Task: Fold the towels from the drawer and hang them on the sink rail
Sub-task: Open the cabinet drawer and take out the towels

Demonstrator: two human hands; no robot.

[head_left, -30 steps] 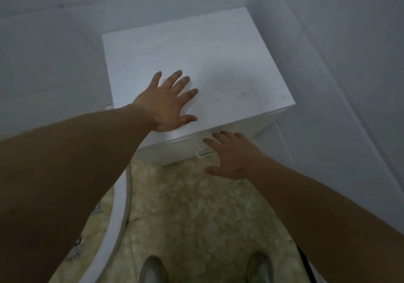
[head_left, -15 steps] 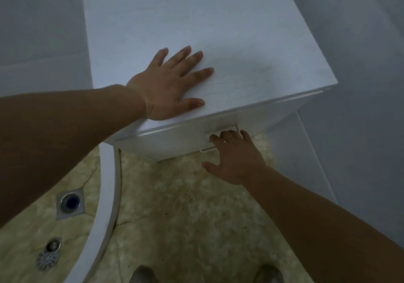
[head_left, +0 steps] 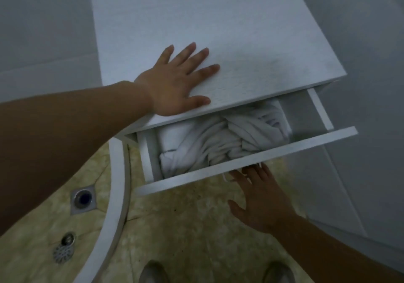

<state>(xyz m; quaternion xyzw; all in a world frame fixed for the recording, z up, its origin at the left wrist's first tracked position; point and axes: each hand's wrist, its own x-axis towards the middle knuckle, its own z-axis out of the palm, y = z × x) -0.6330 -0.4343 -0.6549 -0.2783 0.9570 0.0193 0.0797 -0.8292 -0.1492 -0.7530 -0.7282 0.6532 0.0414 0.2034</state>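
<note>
Drawer (head_left: 240,169) slid out, towels (head_left: 207,142) showing; left hand (head_left: 175,86) fingers spread on cabinet (head_left: 218,20); right hand (head_left: 260,201) grip unclear.

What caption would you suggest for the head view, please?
Left hand flat on the white cabinet; right hand at the handle of the open drawer holding crumpled white towels.

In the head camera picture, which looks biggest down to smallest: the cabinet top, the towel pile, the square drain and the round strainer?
1. The cabinet top.
2. The towel pile in the open drawer.
3. The square drain and the round strainer look about the same, so I won't rank them.
</note>
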